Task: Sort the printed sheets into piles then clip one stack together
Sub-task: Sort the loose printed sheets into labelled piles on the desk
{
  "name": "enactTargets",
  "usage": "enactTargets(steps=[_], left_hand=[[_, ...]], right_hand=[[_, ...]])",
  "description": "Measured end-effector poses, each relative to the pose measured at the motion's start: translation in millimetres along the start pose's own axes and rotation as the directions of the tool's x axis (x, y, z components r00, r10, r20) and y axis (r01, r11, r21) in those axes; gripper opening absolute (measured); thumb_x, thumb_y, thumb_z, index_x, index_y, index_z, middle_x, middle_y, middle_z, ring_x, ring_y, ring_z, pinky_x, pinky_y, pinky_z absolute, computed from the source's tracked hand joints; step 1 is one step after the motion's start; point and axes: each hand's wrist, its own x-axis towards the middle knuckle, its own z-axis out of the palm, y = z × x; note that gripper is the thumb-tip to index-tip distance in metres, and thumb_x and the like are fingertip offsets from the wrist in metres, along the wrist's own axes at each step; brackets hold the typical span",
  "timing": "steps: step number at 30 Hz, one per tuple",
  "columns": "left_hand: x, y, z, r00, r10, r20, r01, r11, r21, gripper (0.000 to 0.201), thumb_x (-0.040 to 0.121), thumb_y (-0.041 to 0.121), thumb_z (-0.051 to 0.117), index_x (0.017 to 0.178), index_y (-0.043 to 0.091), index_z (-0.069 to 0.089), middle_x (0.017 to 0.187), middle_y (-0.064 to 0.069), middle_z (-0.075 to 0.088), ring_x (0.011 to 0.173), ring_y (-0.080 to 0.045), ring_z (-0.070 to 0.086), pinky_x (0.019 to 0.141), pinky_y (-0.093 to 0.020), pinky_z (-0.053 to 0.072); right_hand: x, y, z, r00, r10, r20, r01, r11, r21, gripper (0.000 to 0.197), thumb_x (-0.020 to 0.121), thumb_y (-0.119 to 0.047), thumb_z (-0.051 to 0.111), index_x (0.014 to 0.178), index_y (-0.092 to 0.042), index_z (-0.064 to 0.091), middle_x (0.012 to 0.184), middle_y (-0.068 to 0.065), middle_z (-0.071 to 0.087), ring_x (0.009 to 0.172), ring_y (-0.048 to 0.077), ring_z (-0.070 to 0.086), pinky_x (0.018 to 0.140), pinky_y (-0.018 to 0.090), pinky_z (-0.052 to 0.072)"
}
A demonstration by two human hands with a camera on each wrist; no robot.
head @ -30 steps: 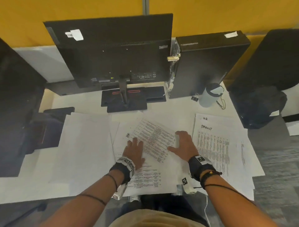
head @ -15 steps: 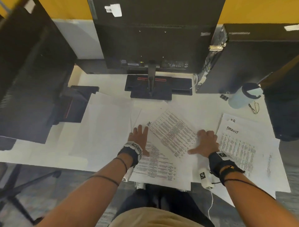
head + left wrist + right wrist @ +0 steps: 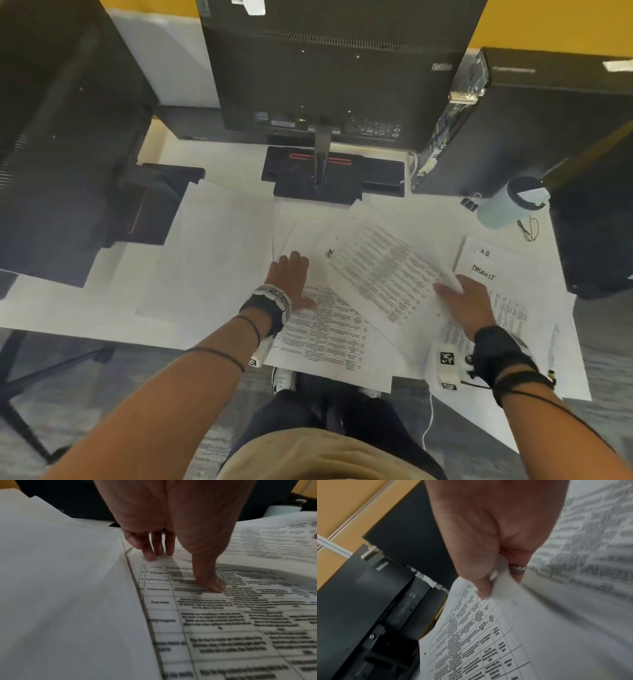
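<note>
Printed sheets cover the white desk (image 3: 219,164). My left hand (image 3: 291,274) (image 3: 171,555) lies flat with straight fingers pressing a printed table sheet (image 3: 329,335) (image 3: 223,622) in the middle pile. My right hand (image 3: 459,294) (image 3: 488,588) pinches the right edge of a tilted printed sheet (image 3: 383,267) (image 3: 488,635), lifted off the middle pile. A pile with a handwritten heading (image 3: 507,294) lies at the right. A stack of blank-looking sheets (image 3: 212,267) (image 3: 60,588) lies at the left. A black binder clip (image 3: 470,202) sits near the back right.
A monitor (image 3: 335,68) on its stand (image 3: 322,171) faces away at the back. A black computer case (image 3: 534,123) stands at the back right, another dark unit (image 3: 61,137) at the left. A pale bottle (image 3: 510,202) lies beside the clip.
My right hand went from resting on the middle pile to pinching the tilted sheet's edge and lifting it. My left hand stays pressed on the pile. The head view dipped closer.
</note>
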Motion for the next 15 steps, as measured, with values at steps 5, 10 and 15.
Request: enactTargets(steps=[5,10,15], left_hand=[[-2.9,-6.3,11.0,0.994,0.075,0.080,-0.080,0.995,0.053,0.143,0.049,0.069,0.091,0.159,0.021,0.013,0.164,-0.009,0.011,0.152,-0.040,0.018,0.121,-0.062,0.025],[-1.2,6.9,1.1,0.987,0.137,0.084,-0.140,0.990,0.029,0.132,0.057,0.057,0.094,0.159,0.021,0.020,0.164,-0.006,0.018,0.149,-0.035,0.027,0.117,-0.055,0.038],[-3.3,13.7,-7.7,0.983,0.171,0.072,-0.173,0.985,0.027,0.125,0.060,0.052,0.094,0.160,0.020,0.026,0.155,-0.002,0.033,0.138,-0.030,0.038,0.108,-0.052,0.046]], right_hand=[[-10.1,12.5,-48.4,0.997,0.052,0.059,-0.057,0.994,0.095,0.020,0.089,-0.019,0.082,0.108,-0.015,0.074,0.100,0.010,0.077,0.086,0.028,0.071,0.071,0.035,0.056],[-37.0,2.0,-21.9,0.949,0.047,0.311,-0.034,0.998,-0.046,0.027,0.090,-0.015,0.080,0.115,-0.020,0.070,0.101,-0.001,0.076,0.087,0.013,0.074,0.060,0.012,0.055],[-39.5,-0.5,41.4,0.942,-0.050,0.333,0.159,0.937,-0.310,0.055,0.090,-0.015,0.081,0.140,-0.010,0.058,0.131,-0.004,0.053,0.124,0.015,0.053,0.102,0.023,0.035]])
